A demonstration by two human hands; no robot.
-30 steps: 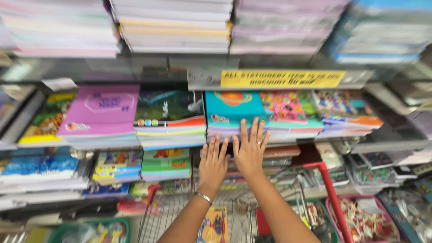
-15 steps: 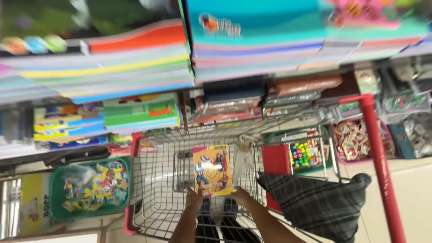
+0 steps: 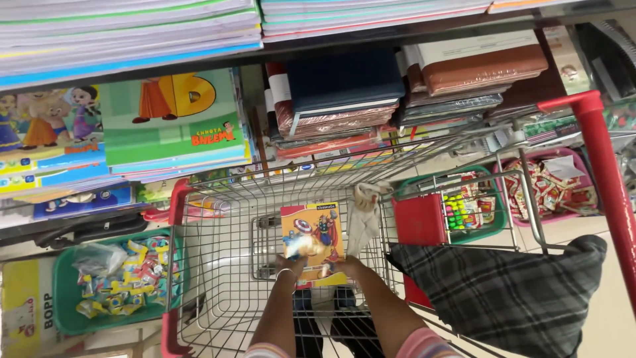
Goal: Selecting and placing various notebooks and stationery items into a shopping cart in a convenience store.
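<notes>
Both hands have come down from the shelf stacks they pressed a second ago and now hold a notebook (image 3: 313, 244) low inside the cart (image 3: 218, 292). The left hand (image 3: 290, 267) grips its lower left edge, fingers curled under it; the right hand (image 3: 346, 266) pinches the lower right edge. The notebook has a yellow cover with a cartoon figure and a round shield, and it sits slightly lower in the cart than half a second ago. A white cloth bag (image 3: 366, 215) hangs over the cart's wire beside the notebook, and a dark plaid bag (image 3: 503, 292) lies over its right rim.

Left of the cart, a green basket (image 3: 66, 311) holds small bright packets. To the right, a second green basket (image 3: 490, 199) holds coloured items, and a pink tub (image 3: 576, 205) red-and-white sachets.

Further off, a shelf carries green notebooks (image 3: 172, 126) with cartoon covers, then dark blue and brown diaries (image 3: 371, 93). Above lie flat pastel stacks (image 3: 126, 26).
</notes>
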